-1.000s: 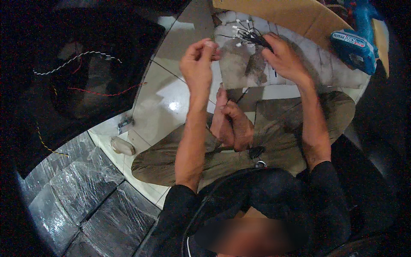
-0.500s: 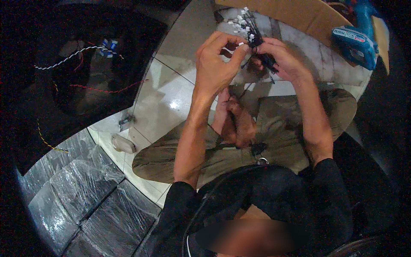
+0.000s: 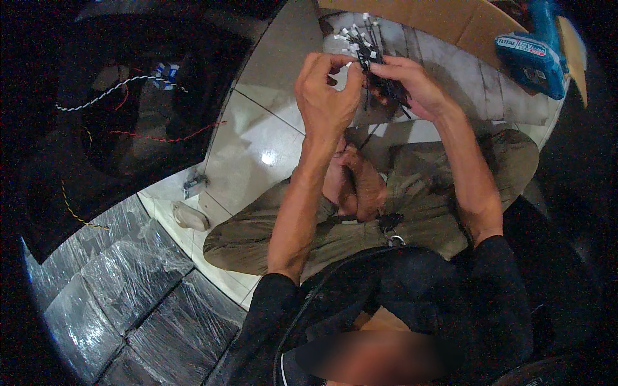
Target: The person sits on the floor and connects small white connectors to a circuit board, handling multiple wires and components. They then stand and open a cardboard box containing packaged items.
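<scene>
A bundle of thin black cables (image 3: 368, 56) with small white plug connectors is held up in front of me. My right hand (image 3: 417, 85) is closed around the lower part of the bundle, and loose black ends poke out beneath it. At the bundle's left side, the thumb and forefinger of my left hand (image 3: 327, 93) pinch one small white connector (image 3: 349, 64). Its own wire is too fine to follow. The remaining connectors fan out above both hands.
A black panel at the left carries a white twisted wire (image 3: 96, 96), a red twisted wire (image 3: 167, 136) and a blue-and-white block (image 3: 167, 75). Plastic-wrapped black boxes (image 3: 122, 276) stand below it. Cardboard (image 3: 444, 20) and a teal cordless tool (image 3: 534, 67) lie at the far right.
Both hands have shifted slightly left with the cables. The connectors have spread further apart, and the fingers of my right hand have loosened and stretched out a little.
</scene>
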Demonstrator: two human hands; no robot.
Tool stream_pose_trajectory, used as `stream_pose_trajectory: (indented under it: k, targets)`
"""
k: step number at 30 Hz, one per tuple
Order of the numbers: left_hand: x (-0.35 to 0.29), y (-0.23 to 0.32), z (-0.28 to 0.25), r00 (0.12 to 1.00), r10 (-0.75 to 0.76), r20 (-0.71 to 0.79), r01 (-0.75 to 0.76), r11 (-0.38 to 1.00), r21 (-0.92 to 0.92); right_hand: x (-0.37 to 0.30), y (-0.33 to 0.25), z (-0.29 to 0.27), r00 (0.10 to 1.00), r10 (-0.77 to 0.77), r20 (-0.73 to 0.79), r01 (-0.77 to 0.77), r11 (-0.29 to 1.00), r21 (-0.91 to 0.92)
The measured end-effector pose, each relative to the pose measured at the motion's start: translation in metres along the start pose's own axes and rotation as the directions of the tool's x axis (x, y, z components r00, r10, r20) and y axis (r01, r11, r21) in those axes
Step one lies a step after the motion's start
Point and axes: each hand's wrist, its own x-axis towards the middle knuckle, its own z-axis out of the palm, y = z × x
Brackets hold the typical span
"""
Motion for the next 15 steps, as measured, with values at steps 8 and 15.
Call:
stream_pose_trajectory:
  k: [8,15]
  targets:
    - [-0.005,-0.014,0.006,0.966,0.254,-0.053,-0.239,0.950,0.201,0.000,0.004,0.007,0.997,-0.044,-0.070,0.037,0.994,-0.101]
    - [-0.015,-0.038,0.004,0.975,-0.204,0.086,0.221,0.904,-0.367,0.000,0.005,-0.006,1.000,0.001,0.007,-0.002,0.998,0.055]
